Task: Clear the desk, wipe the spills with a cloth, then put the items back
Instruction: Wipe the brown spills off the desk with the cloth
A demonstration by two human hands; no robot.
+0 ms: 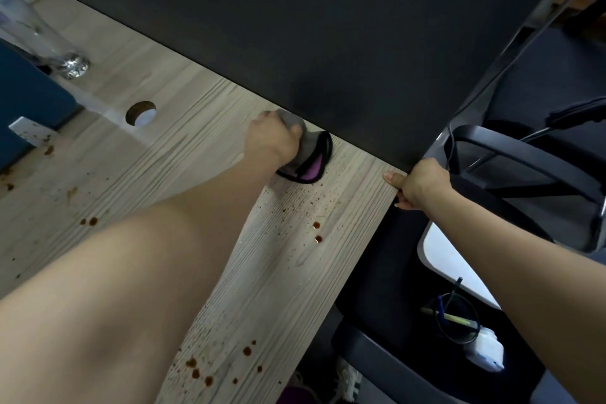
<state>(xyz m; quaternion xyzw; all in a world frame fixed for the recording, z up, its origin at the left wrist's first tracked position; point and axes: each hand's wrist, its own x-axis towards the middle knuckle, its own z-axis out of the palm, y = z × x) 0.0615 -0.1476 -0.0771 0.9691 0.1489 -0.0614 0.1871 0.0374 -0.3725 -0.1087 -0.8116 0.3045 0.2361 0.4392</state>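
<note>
My left hand (273, 138) grips a grey cloth (305, 154) with a black edge and a purple underside, pressing it on the light wood desk (183, 154) right at the foot of the dark partition. My right hand (418, 182) holds the desk's right edge, thumb on top and fingers curled under. Brown spill drops (317, 233) dot the desk near the right edge, and more brown drops (210, 367) lie near the front and at the left.
A dark partition (328, 26) walls the desk's far side. A round cable hole (141, 113) and a clear glass (49, 43) are at the left, beside a blue box (29, 102). To the right stand a black chair (524, 167) and a pen holder (455, 315).
</note>
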